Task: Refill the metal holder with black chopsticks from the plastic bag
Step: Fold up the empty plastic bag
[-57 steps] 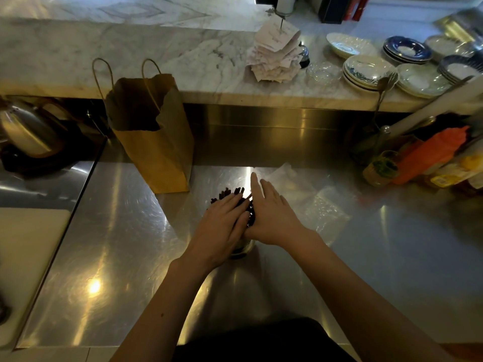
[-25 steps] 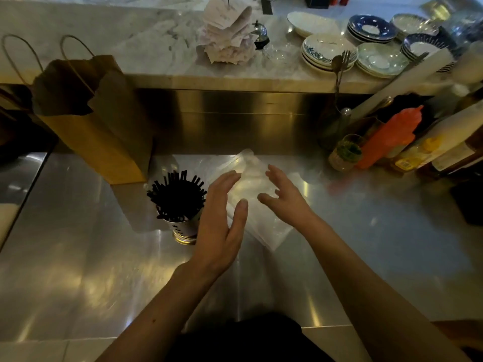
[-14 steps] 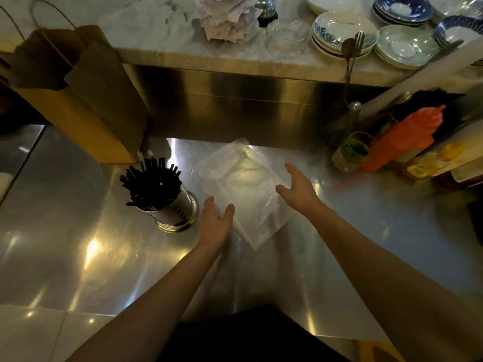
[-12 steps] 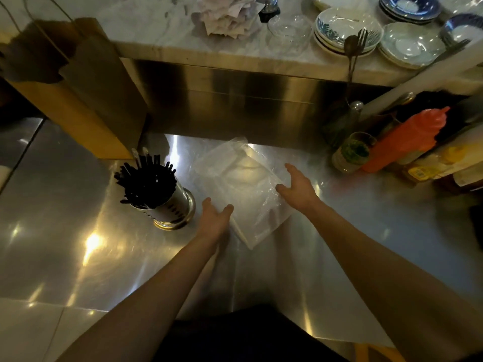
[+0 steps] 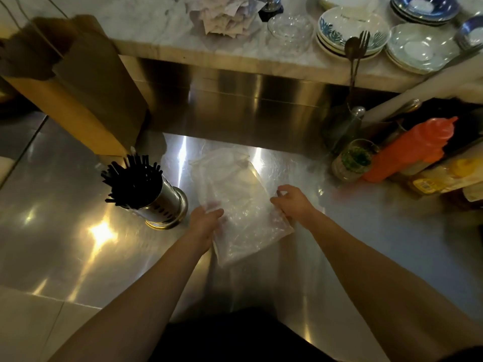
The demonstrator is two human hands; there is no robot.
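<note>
Gripping plastic bag (image 5: 243,205) edges, left hand (image 5: 203,223), right hand (image 5: 292,202); fingers curled

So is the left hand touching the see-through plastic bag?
Touching. The head view shows the left hand pinching the left edge of the clear plastic bag, fingers showing through the plastic.

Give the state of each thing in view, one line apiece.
metal holder: upright, packed full.
black chopsticks: standing in the holder.
plastic bag: crumpled, no chopsticks visible inside.
left hand: grips bag's left edge.
right hand: grips bag's right edge.
paper bag: upright, open.
</note>
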